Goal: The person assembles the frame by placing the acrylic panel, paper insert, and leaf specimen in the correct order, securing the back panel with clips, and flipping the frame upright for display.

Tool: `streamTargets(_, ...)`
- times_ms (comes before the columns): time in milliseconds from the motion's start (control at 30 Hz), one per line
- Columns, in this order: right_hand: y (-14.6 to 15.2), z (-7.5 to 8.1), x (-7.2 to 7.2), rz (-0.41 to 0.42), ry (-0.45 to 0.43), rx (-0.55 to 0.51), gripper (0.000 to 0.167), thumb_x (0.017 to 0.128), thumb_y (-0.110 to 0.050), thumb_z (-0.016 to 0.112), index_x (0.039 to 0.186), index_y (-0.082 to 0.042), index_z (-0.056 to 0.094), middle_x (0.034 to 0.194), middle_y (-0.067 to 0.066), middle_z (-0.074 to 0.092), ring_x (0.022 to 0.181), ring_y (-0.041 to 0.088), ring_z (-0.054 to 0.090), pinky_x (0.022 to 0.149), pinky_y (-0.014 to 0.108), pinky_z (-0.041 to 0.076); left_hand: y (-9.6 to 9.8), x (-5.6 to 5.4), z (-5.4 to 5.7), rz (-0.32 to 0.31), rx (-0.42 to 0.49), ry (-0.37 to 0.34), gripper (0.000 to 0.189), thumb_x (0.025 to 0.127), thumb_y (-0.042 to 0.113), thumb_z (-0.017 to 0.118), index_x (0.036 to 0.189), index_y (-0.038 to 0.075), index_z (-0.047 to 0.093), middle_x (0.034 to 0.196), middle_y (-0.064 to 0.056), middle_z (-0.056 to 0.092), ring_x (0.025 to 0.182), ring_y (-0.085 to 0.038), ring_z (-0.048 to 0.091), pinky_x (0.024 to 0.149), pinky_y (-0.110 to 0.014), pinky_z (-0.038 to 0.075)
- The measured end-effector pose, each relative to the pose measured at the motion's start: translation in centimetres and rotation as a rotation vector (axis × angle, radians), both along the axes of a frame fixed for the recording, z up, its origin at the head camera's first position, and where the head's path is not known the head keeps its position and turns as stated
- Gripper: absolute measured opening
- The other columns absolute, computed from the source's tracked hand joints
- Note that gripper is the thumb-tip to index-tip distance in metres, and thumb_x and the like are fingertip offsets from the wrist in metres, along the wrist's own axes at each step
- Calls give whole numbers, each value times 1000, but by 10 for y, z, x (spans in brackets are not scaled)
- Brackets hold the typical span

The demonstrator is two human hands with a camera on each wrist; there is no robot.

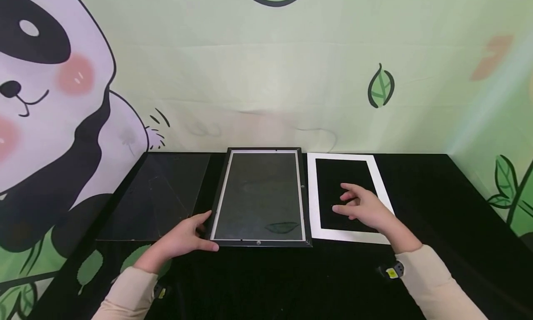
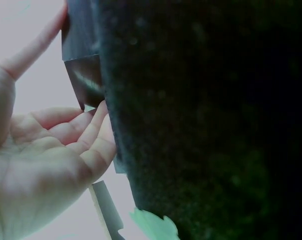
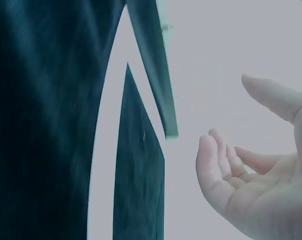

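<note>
A black picture frame (image 1: 306,218) lies flat mid-table. A thin pale border runs inside it, and its glossy dark panel (image 1: 262,195) reflects a leaf. My left hand (image 1: 183,236) is at its near left corner, thumb along the front edge and index finger beside the left edge. In the left wrist view, the left hand (image 2: 50,145) has its thumb and fingers spread apart and fairly straight. My right hand (image 1: 366,209) hovers over the white mat border (image 1: 350,235), holding nothing. The right wrist view shows the right hand (image 3: 261,175) with fingers loosely bent.
A thin dark board (image 1: 162,190) lies left of the frame. Black cloth (image 1: 266,283) covers the table. Behind it hangs a pale green backdrop (image 1: 266,79) with a panda and leaves. Each wrist carries a small strapped device, such as the right one (image 1: 393,270).
</note>
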State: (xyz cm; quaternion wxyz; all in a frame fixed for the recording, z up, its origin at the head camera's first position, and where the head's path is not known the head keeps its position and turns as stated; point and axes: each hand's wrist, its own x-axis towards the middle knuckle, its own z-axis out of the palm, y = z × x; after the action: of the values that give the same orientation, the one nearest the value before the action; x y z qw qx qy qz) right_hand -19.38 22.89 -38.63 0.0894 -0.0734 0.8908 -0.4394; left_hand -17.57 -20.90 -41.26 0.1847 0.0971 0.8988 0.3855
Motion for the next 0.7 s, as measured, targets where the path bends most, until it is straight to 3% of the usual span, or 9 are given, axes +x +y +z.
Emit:
streamTargets(367,59,-6,12,-125,51,217,76,88,-31,70,140,11,35,120,28,54,100,35,56,73,35,51,0,0,0,-20,8,6,98,75,26,83,147,-9,27,111,-20,59,79,-18,61,71,-34,50)
streamTargets(533,79,-11,15,-180,1,304,77,88,-30,69,138,16,33,120,33,51,101,42,52,80,48,50,-2,-1,-1,-29,7,27,98,75,28,83,147,-9,27,112,-20,58,80,-19,60,72,-35,50)
streamTargets(700,92,-16,17,-182,-59,350,79,87,-30,70,136,20,32,121,38,48,102,48,52,84,57,47,-2,0,-2,-28,7,28,99,75,28,84,147,-9,27,112,-20,58,80,-19,61,72,-35,50)
